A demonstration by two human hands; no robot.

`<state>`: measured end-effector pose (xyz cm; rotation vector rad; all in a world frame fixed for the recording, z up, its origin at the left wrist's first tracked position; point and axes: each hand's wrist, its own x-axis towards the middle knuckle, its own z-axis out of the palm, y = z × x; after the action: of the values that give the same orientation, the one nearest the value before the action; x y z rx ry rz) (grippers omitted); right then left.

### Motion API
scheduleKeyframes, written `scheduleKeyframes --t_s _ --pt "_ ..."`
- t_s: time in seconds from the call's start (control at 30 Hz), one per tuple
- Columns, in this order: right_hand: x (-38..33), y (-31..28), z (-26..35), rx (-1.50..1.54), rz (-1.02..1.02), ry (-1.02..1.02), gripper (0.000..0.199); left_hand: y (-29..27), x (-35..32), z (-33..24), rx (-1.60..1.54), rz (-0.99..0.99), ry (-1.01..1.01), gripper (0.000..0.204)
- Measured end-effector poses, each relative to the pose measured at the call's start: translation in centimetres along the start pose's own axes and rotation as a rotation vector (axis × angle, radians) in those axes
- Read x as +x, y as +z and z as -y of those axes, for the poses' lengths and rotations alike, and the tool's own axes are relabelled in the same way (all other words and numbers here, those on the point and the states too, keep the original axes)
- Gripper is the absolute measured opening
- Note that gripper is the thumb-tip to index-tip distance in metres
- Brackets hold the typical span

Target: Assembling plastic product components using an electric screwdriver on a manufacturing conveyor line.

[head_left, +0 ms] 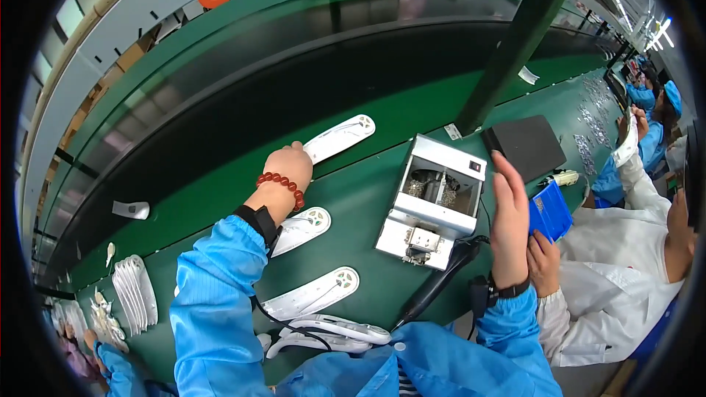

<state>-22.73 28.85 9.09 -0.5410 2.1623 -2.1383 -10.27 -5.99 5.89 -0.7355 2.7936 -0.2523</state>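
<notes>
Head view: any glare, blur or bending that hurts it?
Head view: fisheye bends the conveyor belt into an arc; dark corners ring the picture; ceiling lights flare at upper right; the right hand looks slightly soft, the left hand sharp.

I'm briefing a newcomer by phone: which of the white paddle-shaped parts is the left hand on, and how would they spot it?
Start at the dark conveyor belt curving along the green bench. At its near edge lies one white paddle-shaped part, with the left hand resting on its near end. Unlike the other white parts, which lie on the green bench nearer the person, it alone sits by the belt.
</notes>
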Motion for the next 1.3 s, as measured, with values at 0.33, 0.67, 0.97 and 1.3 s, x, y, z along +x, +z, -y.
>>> scheduleKeyframes --t_s 0.33,0.67,0.97,1.3 --pt "-11.3 -5.1 -2.3 -0.412 0.159 0.28 0.015 -0.4 -4.2 4.6 -0.03 -0.004 0.065 0.032" --pt "-10.3 -5.3 -2.4 -0.382 0.296 0.699 0.037 1.4 -6.5 6.5 -0.134 -0.07 0.013 0.029" --pt "-10.0 -4.5 -3.6 0.394 -0.062 0.735 0.021 2.2 -9.1 10.7 -0.663 -0.061 -0.041 0.053" --pt "-14.4 1.4 3.1 0.586 0.509 -0.14 0.041 4.1 -17.8 8.4 -0.909 0.127 0.163 0.041"
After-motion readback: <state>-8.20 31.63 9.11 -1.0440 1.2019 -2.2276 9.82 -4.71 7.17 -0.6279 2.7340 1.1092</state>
